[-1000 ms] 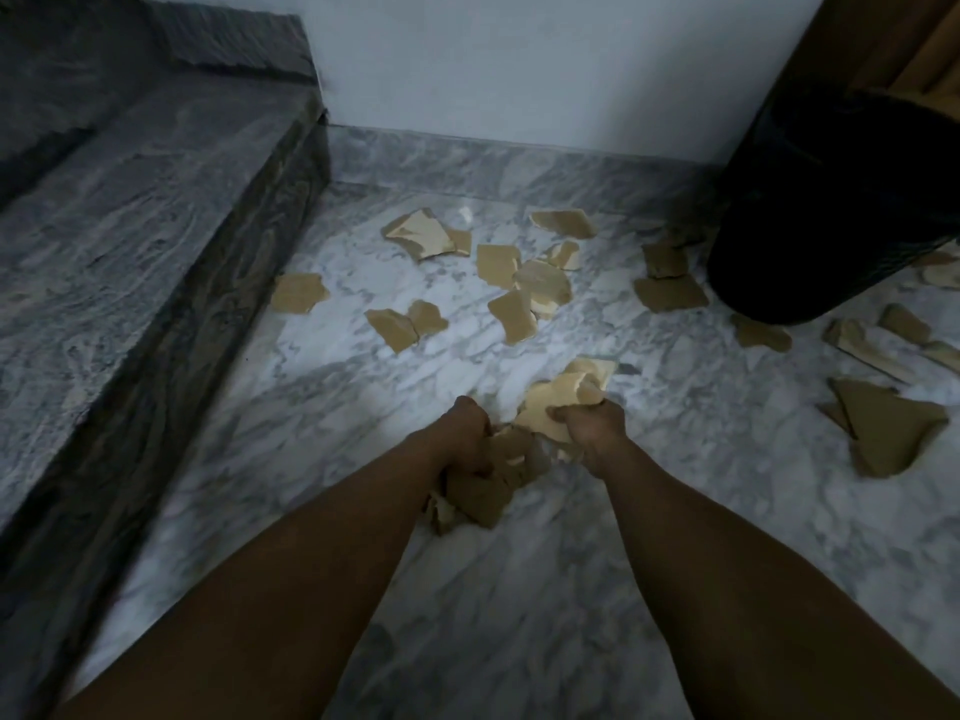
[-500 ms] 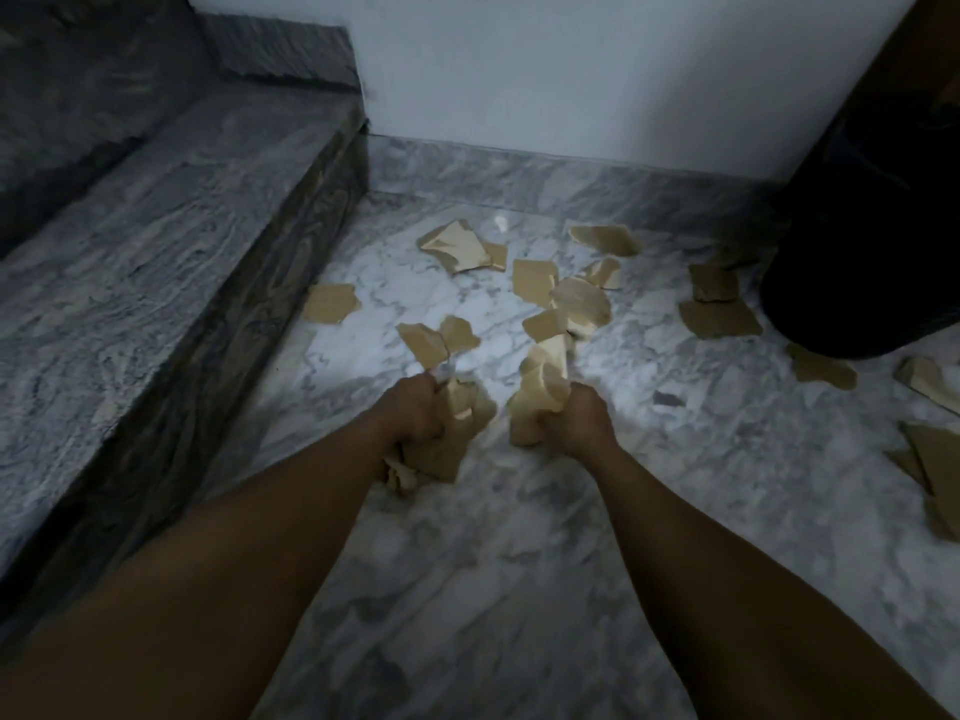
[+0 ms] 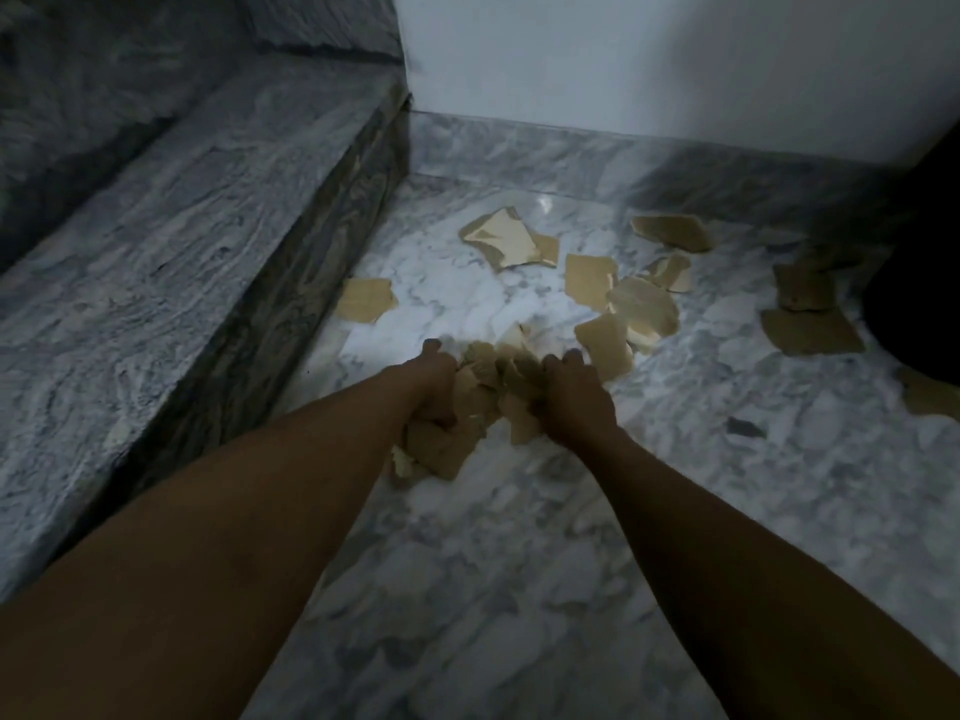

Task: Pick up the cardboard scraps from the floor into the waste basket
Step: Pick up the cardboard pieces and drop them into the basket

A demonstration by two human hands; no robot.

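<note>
Both my hands are low over the white marble floor (image 3: 467,589), pressed together around a bundle of tan cardboard scraps (image 3: 470,407). My left hand (image 3: 434,387) grips the bundle's left side and my right hand (image 3: 576,402) its right side. More loose scraps lie beyond the hands: a folded one (image 3: 506,241) near the wall, several overlapping ones (image 3: 623,309) to the right, a single one (image 3: 366,299) by the step. The black waste basket (image 3: 919,283) shows only partly at the right edge.
A grey stone step (image 3: 171,262) runs along the left side and rises above the floor. A white wall (image 3: 649,59) with a marble skirting closes the back. Further scraps (image 3: 810,330) lie next to the basket's base.
Both hands have moved forward over the floor with their scraps and come closer together, merging the two handfuls. The view has swung left, so the basket has slid to the right edge.
</note>
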